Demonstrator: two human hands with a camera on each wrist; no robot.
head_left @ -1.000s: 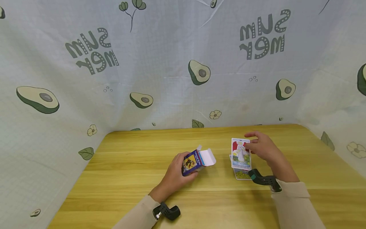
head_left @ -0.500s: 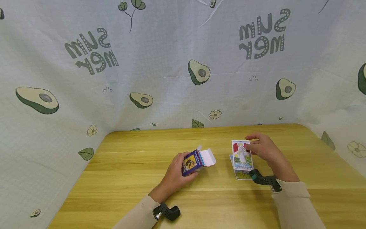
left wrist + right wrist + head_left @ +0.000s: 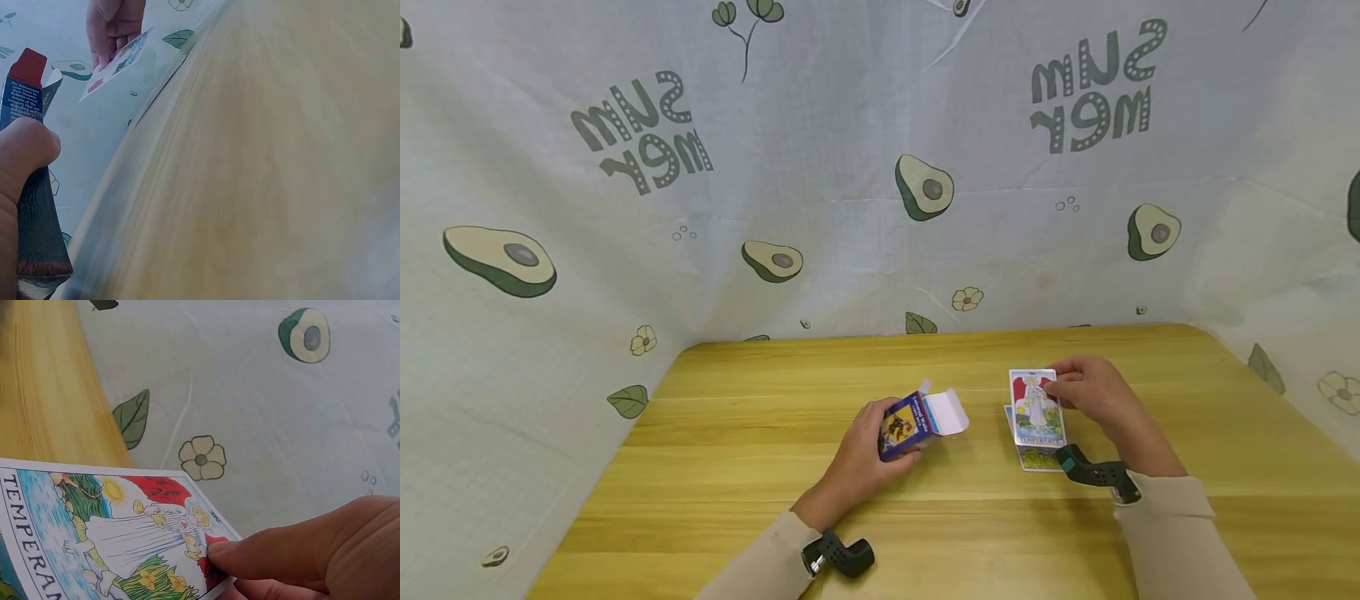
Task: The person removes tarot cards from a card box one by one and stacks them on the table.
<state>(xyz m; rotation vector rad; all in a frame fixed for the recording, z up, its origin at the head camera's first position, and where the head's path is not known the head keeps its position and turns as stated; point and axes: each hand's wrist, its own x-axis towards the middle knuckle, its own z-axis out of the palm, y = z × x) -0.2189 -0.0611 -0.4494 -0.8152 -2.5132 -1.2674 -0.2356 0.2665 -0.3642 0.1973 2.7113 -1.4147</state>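
My left hand [image 3: 863,448] grips a small card box [image 3: 904,428], blue with a yellow picture, its white end flap open and turned to the right. In the left wrist view the thumb lies across the box's dark side [image 3: 39,219]. With thumb and fingers my right hand [image 3: 1093,390] pinches the edge of a tarot card [image 3: 1034,410] with a winged figure in white; "TEMPERANCE" runs along its lower border. Beneath it another card [image 3: 1039,459] lies on the table, mostly covered, only its lower strip and left edge showing.
The wooden table [image 3: 730,450] spreads around both hands. A pale curtain [image 3: 850,183] printed with avocados and mirrored lettering hangs behind the table and down its sides. Each wrist wears a black camera strap [image 3: 842,556].
The Temperance card has come down slightly toward me and a little to the right over the lower card. The right hand's raised index finger has curled in to the card. The left hand stays put.
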